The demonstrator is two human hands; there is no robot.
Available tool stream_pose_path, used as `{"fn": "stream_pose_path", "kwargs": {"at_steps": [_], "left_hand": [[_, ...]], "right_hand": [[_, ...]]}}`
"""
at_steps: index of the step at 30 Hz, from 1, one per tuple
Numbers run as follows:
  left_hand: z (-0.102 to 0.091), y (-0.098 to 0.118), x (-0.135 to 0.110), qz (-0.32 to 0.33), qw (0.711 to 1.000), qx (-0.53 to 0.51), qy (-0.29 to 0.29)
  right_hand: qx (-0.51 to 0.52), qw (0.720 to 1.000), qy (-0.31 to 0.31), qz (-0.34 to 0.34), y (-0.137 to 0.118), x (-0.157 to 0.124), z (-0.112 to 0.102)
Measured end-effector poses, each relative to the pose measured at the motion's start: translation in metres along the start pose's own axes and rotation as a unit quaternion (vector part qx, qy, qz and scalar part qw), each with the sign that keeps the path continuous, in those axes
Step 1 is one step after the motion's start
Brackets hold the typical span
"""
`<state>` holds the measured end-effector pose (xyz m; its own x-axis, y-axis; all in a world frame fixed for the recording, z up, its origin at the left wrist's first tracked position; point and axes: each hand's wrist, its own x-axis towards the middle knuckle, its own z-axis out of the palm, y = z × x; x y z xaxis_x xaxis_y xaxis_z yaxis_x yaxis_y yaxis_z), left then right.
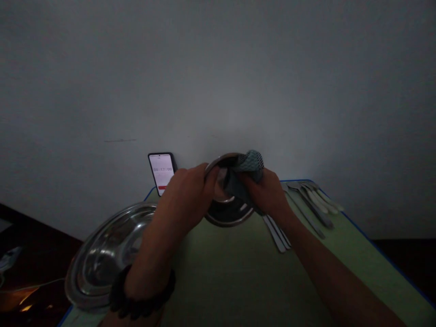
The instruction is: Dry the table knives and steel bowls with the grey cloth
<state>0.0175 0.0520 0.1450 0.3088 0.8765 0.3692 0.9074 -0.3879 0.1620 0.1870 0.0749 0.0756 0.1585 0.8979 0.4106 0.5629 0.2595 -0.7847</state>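
A small steel bowl (227, 213) is held up over the green table, tilted toward me. My left hand (186, 196) grips its left rim with the fingers closed round it. My right hand (267, 193) is closed on a dark checked cloth (248, 167), pressed inside the bowl and folded over its upper rim. A dark bead bracelet sits on my left wrist.
A large steel plate (98, 259) lies at the table's left edge. Several spoons and knives (311, 200) lie in a row on the right. A phone (162, 171) showing a timer leans on the white wall. The green table (235, 277) has a blue edge.
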Motion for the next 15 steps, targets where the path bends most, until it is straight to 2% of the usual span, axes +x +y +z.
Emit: {"fn": "stream_pose_path", "kwargs": {"at_steps": [2, 5, 7, 8, 11, 15], "left_hand": [[-0.001, -0.001, 0.001, -0.040, 0.998, 0.002, 0.047], [-0.002, -0.004, 0.002, -0.075, 0.993, -0.025, 0.093], [-0.001, -0.007, 0.002, -0.067, 0.992, -0.053, 0.090], [-0.001, -0.008, 0.002, -0.056, 0.994, -0.061, 0.074], [-0.001, -0.011, 0.002, -0.037, 0.998, -0.046, -0.009], [-0.001, -0.015, 0.001, -0.032, 0.994, -0.011, -0.101]], "right_hand": [[0.059, 0.996, -0.031, 0.061, -0.003, -0.003, 0.007], [0.214, 0.963, -0.094, 0.133, -0.005, -0.008, 0.018], [0.283, 0.944, -0.098, 0.137, -0.001, -0.009, 0.023], [0.292, 0.944, -0.089, 0.124, 0.003, -0.008, 0.023], [0.224, 0.971, -0.063, 0.059, 0.014, -0.002, 0.017], [0.071, 0.992, -0.100, -0.026, 0.013, 0.001, 0.003]]}}
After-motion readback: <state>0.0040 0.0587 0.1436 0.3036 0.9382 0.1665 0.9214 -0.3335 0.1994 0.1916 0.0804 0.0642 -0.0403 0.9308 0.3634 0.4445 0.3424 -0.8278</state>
